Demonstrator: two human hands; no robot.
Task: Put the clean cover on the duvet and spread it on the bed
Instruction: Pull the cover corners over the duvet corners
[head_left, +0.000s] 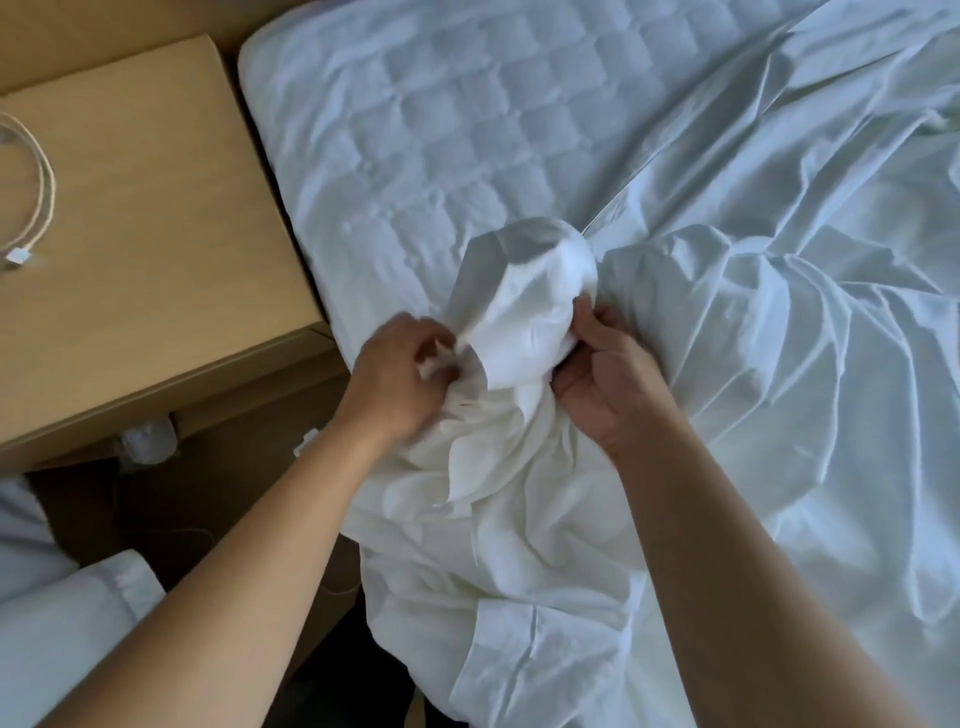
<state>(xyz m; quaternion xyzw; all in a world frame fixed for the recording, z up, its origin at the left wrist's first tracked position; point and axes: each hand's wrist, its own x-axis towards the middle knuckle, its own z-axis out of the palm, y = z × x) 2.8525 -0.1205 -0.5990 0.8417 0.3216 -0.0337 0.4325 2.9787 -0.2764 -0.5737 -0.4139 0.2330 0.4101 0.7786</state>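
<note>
A white duvet cover (753, 395) lies crumpled over the right and near part of the bed (415, 145), whose quilted mattress pad shows bare at the upper left. A bunched corner of white fabric (524, 317) stands up between my hands near the bed's left edge. My left hand (400, 379) pinches a fold at the left side of that corner, fingers curled and slightly blurred. My right hand (608, 379) grips the fabric from the right, thumb on top. Whether the duvet itself is inside the bunch cannot be told.
A light wooden bedside table (156, 249) stands left of the bed, with a coiled white cable (36, 192) on it. White bedding (57, 597) lies on the floor at the lower left. A narrow dark floor gap runs between table and bed.
</note>
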